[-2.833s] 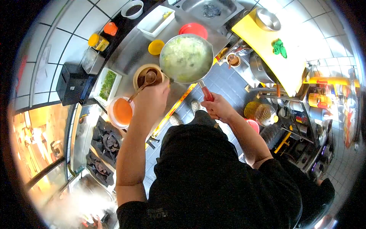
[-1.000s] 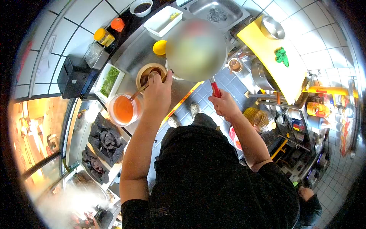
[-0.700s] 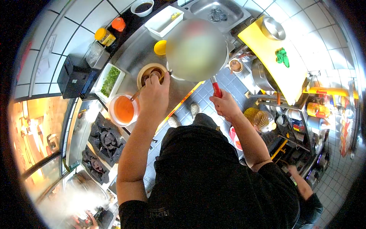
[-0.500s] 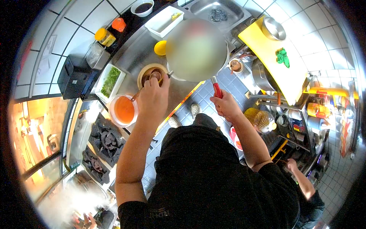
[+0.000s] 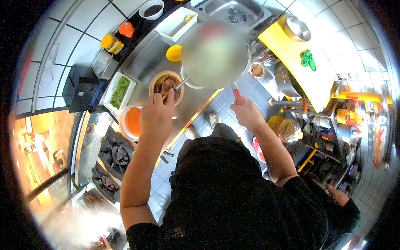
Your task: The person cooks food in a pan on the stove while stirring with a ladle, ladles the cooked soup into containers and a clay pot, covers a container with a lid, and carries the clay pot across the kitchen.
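Observation:
My right hand (image 5: 246,113) is wrapped round the red handle (image 5: 237,97) of a large pan (image 5: 214,56). The pan is over the steel counter's edge, and its pale green contents are blurred. Between the fingertips of my left hand (image 5: 156,118) is a thin utensil (image 5: 182,83) whose silver end reaches the pan's rim. Just beyond those fingers stands a round brown pot (image 5: 153,86) with a ladle (image 5: 168,84) in its dark contents. A tub of orange liquid (image 5: 132,121) is beside my left hand.
A white tray of chopped greens (image 5: 120,91), a yellow dish (image 5: 174,53) and another white tray (image 5: 166,26) lie on the counter. The sink (image 5: 254,12) is at the top; a yellow board (image 5: 287,46) is right. Another person's hand (image 5: 339,196) shows lower right.
The pan has moved up and right from its earliest position. My left hand has left the ladle and drawn back, and now has the thin utensil. The other person's arm has shifted.

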`<action>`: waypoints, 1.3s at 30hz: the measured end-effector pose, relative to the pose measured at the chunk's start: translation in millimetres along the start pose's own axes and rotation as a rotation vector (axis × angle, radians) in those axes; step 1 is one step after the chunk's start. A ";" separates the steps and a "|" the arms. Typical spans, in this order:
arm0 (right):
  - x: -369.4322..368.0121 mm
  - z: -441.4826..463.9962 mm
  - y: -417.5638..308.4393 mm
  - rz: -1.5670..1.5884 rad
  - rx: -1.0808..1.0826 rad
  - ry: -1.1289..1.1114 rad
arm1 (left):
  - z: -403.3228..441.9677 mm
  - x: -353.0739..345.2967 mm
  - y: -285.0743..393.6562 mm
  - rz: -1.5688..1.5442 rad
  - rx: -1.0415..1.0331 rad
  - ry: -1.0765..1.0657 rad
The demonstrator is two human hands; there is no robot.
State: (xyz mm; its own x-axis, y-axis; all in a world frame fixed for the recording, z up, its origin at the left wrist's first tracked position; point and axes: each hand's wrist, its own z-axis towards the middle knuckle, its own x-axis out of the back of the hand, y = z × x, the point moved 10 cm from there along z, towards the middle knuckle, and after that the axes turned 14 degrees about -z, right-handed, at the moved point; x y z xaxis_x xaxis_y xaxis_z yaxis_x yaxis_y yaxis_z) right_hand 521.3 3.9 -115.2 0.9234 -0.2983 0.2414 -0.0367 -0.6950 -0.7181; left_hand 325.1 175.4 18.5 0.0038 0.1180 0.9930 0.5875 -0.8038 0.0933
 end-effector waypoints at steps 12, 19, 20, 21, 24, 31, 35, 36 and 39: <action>-0.3 5.2 5.6 0.122 -0.002 -0.021 | -26.2 39.2 -5.0 -0.028 -0.007 0.099; -0.8 4.2 1.3 0.160 0.010 -0.044 | -5.8 14.7 9.9 -0.148 0.036 0.134; -1.7 5.1 1.5 0.165 0.018 -0.062 | -0.6 8.9 14.5 -0.184 0.040 0.140; -1.2 6.5 3.7 0.170 0.027 -0.079 | 5.0 3.9 20.1 -0.219 0.043 0.147; -2.5 7.9 7.5 0.190 0.034 -0.095 | 19.2 -6.4 36.2 -0.220 0.014 0.146; 0.9 2.0 0.9 0.103 0.010 -0.050 | 23.4 -15.3 34.4 -0.139 0.014 0.136; -0.6 4.4 4.2 0.152 0.022 -0.078 | 17.9 -15.9 26.4 -0.111 0.053 0.120; -0.8 4.7 4.8 0.158 0.024 -0.077 | 15.3 -15.2 25.3 -0.103 0.054 0.137; -0.7 4.7 4.9 0.182 0.029 -0.085 | 5.1 -8.0 24.6 -0.024 0.043 0.155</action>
State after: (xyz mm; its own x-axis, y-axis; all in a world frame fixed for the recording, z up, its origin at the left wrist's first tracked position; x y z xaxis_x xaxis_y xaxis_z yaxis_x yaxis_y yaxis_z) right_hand 522.3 3.8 -121.9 0.9316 -0.3598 0.0509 -0.1958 -0.6151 -0.7638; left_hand 343.7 157.6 12.4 -0.1338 0.0424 0.9901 0.6202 -0.7757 0.1170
